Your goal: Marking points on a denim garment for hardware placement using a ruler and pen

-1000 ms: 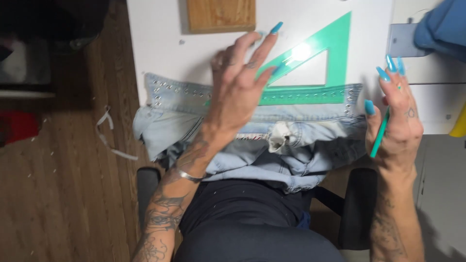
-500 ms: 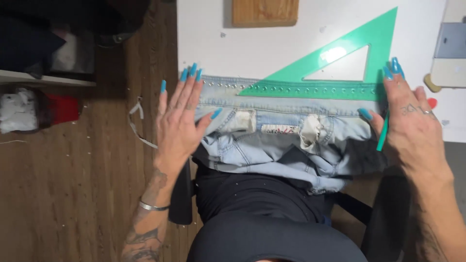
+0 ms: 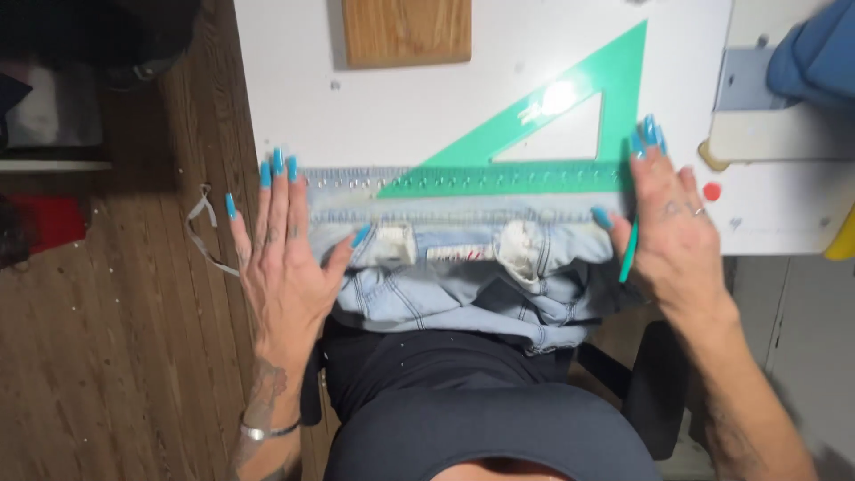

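Left hand (image 3: 283,258) grip wide, flat on light-blue denim jeans (image 3: 463,258); right hand (image 3: 670,230) holds teal pencil (image 3: 629,254). Green plastic triangle ruler (image 3: 525,174) between them may slip if denim shifts.

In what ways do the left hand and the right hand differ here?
The left hand lies flat and empty at the left end of the jeans, fingers spread. The right hand presses the right end with fingers closer together, a teal pen under its palm. Both have long turquoise nails.

A small white label (image 3: 452,253) inside the jeans' waistband (image 3: 463,214).
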